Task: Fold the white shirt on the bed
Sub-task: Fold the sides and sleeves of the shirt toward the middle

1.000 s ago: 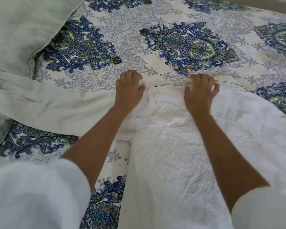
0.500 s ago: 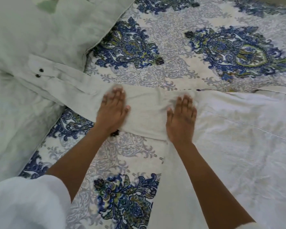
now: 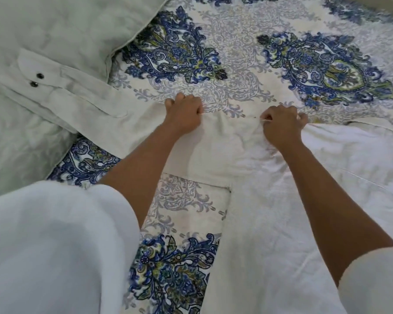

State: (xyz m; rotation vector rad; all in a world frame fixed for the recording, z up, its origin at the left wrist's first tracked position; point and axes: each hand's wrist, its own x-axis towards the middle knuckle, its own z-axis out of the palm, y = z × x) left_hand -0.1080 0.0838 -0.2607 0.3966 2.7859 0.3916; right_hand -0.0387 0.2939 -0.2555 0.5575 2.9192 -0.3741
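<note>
Cuff (image 3: 32, 73) of the long sleeve (image 3: 104, 114) lies on the pillow (image 3: 66, 26) toward the left edge of the bed (image 3: 236, 64), and could drag or twist when pulled over. Left hand (image 3: 184, 112) grips the sleeve's far edge, fingers curled; right hand (image 3: 281, 124) pinches the white shirt (image 3: 293, 211) at its shoulder. Uneven lifting would likely crease the body spread rightward.

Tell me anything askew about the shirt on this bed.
The white shirt is not lying flat: its sleeve cuff rides up onto the pale green pillow, and fabric bunches into wrinkles between the left hand and right hand gripping its top edge.
</note>
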